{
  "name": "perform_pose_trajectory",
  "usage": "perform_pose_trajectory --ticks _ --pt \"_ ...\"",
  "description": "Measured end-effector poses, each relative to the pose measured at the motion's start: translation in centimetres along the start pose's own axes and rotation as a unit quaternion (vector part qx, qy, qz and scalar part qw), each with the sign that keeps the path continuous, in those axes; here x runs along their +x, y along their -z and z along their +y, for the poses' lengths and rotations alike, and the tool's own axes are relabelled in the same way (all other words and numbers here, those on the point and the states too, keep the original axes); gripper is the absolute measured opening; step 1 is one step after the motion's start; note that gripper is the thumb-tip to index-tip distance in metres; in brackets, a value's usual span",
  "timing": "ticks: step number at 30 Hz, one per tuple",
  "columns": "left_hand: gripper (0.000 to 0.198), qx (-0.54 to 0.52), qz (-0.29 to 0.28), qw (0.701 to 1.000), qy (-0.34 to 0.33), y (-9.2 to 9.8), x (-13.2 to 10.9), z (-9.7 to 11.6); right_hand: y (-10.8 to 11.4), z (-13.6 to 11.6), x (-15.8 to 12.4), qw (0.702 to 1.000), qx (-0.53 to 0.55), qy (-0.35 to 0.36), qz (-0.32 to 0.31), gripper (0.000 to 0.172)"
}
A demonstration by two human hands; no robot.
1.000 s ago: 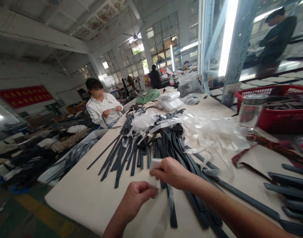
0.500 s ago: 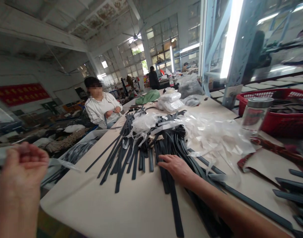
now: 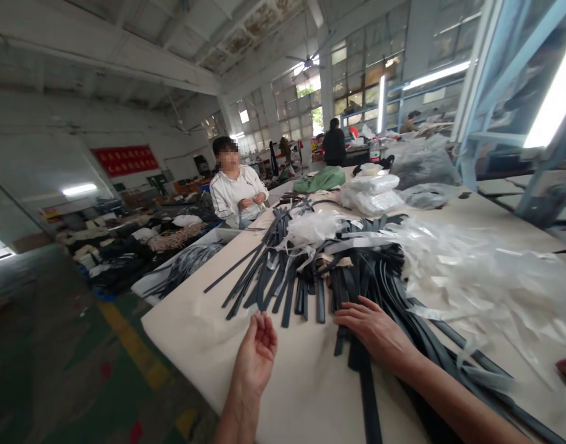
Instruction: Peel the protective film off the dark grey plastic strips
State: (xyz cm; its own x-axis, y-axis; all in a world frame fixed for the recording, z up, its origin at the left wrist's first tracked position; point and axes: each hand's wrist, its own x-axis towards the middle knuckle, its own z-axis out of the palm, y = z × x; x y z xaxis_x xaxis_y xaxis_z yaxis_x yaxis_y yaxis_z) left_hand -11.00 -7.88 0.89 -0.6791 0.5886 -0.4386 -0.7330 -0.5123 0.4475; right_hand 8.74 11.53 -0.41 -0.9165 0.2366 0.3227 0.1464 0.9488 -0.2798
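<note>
My left hand is over the near part of the table, palm up. Its fingers are curled into a pinch, and a pale, see-through bit shows at the tips, too blurred to name. My right hand lies palm down with fingers stretched out on a heap of black strips. Some strips fan out toward the left, while a thick bundle runs under my right forearm. Crumpled clear plastic film covers the right side of the heap, with more plastic film on top.
The pale table has a rounded near-left corner. Behind the strips are stacked clear packets and a green cloth bundle. A person in a white jacket sits at the far-left edge, by a white bin of strips.
My left hand has moved right, from beyond the table's left edge to over the table. My right hand stays on the strips. The view has turned left.
</note>
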Motion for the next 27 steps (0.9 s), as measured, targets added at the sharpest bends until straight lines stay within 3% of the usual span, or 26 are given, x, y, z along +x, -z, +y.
perform_pose_trajectory --ticks 6,9,16,21,27 --pt "0.012 -0.012 -0.003 1.0 -0.021 -0.5 0.0 -0.8 1.4 -2.5 0.3 0.997 0.066 0.027 -0.019 0.016" --pt "0.014 -0.017 -0.004 1.0 -0.013 -0.6 -0.3 -1.5 1.7 -3.6 0.4 0.993 0.111 0.033 -0.027 0.021" --pt "0.013 -0.016 -0.009 0.999 0.04 -1.1 -1.7 -2.8 2.9 -7.0 0.1 0.982 0.175 -0.059 -0.033 0.038" --pt "0.021 -0.013 -0.017 0.999 0.037 -1.5 -2.5 -3.8 3.5 -9.4 -0.1 0.973 0.209 -0.094 -0.035 0.038" --pt "0.011 -0.008 -0.028 0.997 0.074 -1.6 -3.0 -4.6 3.2 -9.7 -0.2 0.977 0.192 -0.095 0.006 0.027"
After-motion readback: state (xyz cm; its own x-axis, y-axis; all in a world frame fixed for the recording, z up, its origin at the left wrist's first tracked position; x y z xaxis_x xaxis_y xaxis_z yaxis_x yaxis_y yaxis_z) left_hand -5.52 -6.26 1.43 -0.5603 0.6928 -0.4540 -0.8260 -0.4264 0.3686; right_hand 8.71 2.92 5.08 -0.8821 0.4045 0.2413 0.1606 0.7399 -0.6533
